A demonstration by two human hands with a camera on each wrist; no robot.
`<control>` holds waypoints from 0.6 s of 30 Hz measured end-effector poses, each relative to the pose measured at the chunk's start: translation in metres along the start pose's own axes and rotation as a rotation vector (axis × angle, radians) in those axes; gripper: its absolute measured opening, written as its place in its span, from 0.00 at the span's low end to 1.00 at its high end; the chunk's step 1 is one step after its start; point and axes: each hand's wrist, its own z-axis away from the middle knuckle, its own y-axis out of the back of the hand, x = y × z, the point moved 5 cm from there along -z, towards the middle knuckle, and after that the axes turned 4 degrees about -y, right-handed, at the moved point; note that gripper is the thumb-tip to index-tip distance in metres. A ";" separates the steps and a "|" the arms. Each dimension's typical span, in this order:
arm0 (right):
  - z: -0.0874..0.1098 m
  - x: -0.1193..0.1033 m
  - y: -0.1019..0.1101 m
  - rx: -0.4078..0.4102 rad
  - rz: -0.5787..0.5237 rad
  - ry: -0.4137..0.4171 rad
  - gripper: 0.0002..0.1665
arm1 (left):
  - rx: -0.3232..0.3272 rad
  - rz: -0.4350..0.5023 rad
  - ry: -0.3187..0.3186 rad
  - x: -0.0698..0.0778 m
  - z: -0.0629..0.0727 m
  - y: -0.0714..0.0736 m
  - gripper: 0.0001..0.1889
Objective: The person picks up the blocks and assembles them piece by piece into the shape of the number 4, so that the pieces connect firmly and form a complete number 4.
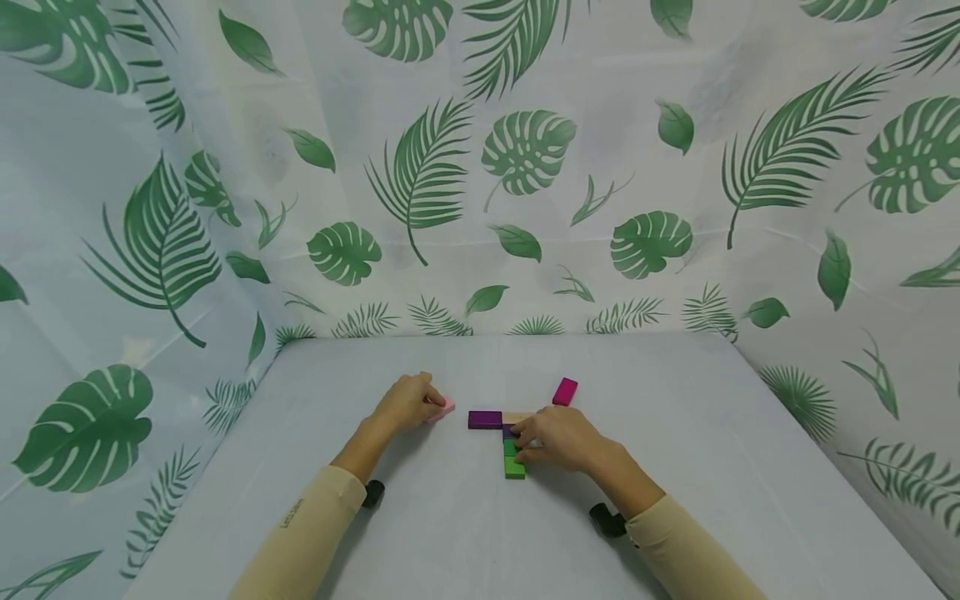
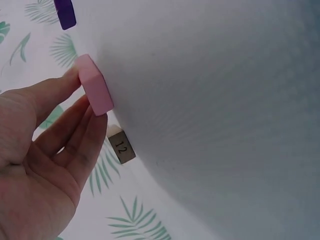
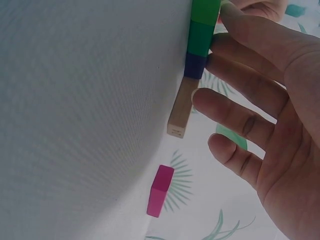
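Note:
My left hand (image 1: 408,402) pinches a pink block (image 2: 95,87) between thumb and fingertips, low over the white table. My right hand (image 1: 564,437) lies beside a row of blocks, its fingers fairly straight. Thumb and fingertips come right at the side of the light green block (image 3: 205,12), the green block (image 3: 199,39) and the dark blue block (image 3: 195,65). A plain wooden block (image 3: 182,107) follows that row, one of its ends facing the right fingers. Left of the wooden block lies a purple block (image 1: 485,420).
Behind the right hand a magenta block (image 1: 565,391) lies apart at an angle. The white table (image 1: 450,533) ends at a leaf-printed cloth (image 1: 525,275) at the back and sides. Dark wrist cameras (image 1: 606,520) sit at both sleeves.

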 end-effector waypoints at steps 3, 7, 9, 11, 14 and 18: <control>0.000 0.000 0.000 0.002 0.005 0.003 0.16 | -0.017 0.009 0.015 0.000 0.000 0.000 0.07; 0.001 -0.001 0.000 0.002 0.004 0.004 0.16 | -0.032 0.012 0.033 0.001 0.000 0.000 0.07; 0.001 0.000 0.001 0.003 0.001 0.005 0.16 | -0.034 0.010 0.035 0.001 -0.001 -0.001 0.07; 0.000 0.000 0.000 0.004 -0.001 0.006 0.16 | -0.034 0.011 0.036 0.002 -0.001 -0.002 0.07; 0.000 0.000 -0.001 0.003 0.000 0.006 0.16 | -0.024 0.012 0.039 0.003 -0.003 -0.002 0.06; -0.001 0.001 -0.001 0.001 -0.004 0.006 0.16 | -0.015 0.018 0.035 0.005 -0.006 -0.005 0.06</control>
